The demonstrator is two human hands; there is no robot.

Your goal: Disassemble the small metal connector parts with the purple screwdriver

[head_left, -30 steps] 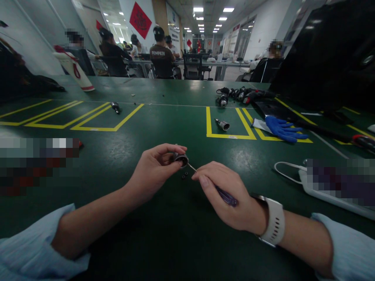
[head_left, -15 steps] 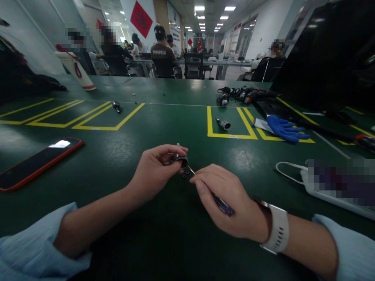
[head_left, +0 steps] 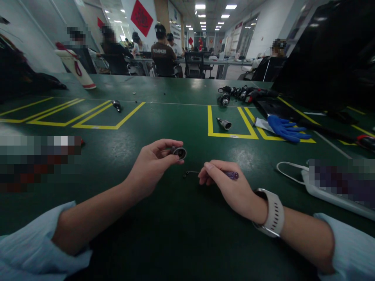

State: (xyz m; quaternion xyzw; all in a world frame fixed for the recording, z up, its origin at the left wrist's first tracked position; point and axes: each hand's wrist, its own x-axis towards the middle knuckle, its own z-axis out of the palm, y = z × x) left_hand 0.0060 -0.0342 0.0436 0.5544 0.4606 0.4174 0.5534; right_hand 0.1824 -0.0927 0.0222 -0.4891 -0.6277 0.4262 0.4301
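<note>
My left hand (head_left: 149,168) grips a metal cup-shaped part (head_left: 183,151) between thumb and fingers, its round opening turned to the right; the fingers hide much of its rear. In my right hand (head_left: 234,195) is a small screwdriver (head_left: 233,175) with a purplish handle. Its thin shaft points left, apart from the cup, and the tip is at or close to two tiny dark rings (head_left: 184,176) on the green table. Whether the tip touches a ring, I cannot tell.
A similar metal part (head_left: 225,124) lies inside a yellow-taped box, another (head_left: 116,105) at the far left. Beyond are a blue glove (head_left: 288,128), dark tools with cables (head_left: 225,99) and a white-and-red container (head_left: 77,70). A blurred-out device with a white loop (head_left: 288,171) lies right.
The screwdriver has come out of the cup's opening and swung down to the tiny rings on the table. My left hand has lifted slightly, with the cup's opening turned more toward me.
</note>
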